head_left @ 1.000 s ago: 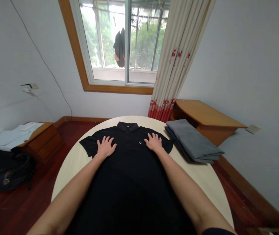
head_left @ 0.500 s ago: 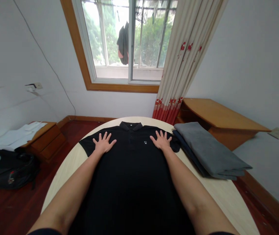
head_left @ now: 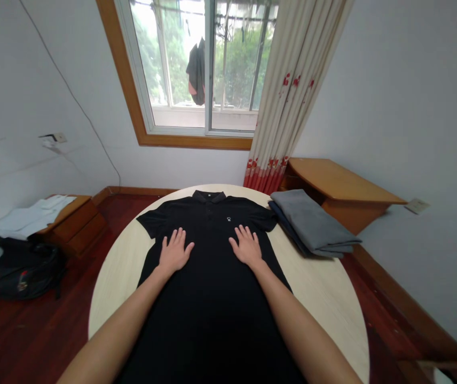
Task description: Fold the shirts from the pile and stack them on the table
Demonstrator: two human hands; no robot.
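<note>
A: Where was the black polo shirt (head_left: 212, 277)?

B: It lay flat and face up on the round worktop (head_left: 324, 288), collar at the far edge, both short sleeves spread out, small white chest logo (head_left: 227, 217) showing.

A: Hands?

B: The left hand (head_left: 174, 250) was palm down on the shirt front, below the left sleeve. The right hand (head_left: 246, 247) was palm down too, just below the logo. Both were flat with the fingers spread and gripped nothing. They were apart, with the button placket (head_left: 211, 218) running between them further up.

A: So the shirt relative to the hands?

B: Directly under both. The chest and collar lay beyond the fingertips, and the body ran back toward the person between the forearms.

A: Anything else nearby?

B: Folded grey garments (head_left: 312, 224) sat on the worktop's right side, well apart from the right hand. A wooden side table (head_left: 340, 186) stood behind them, by a curtain (head_left: 288, 106) beside the window (head_left: 196, 69). On the left, a black bag (head_left: 24, 272) sat on the floor by a low cabinet (head_left: 72, 224) with white cloth (head_left: 28, 216) on it.
</note>
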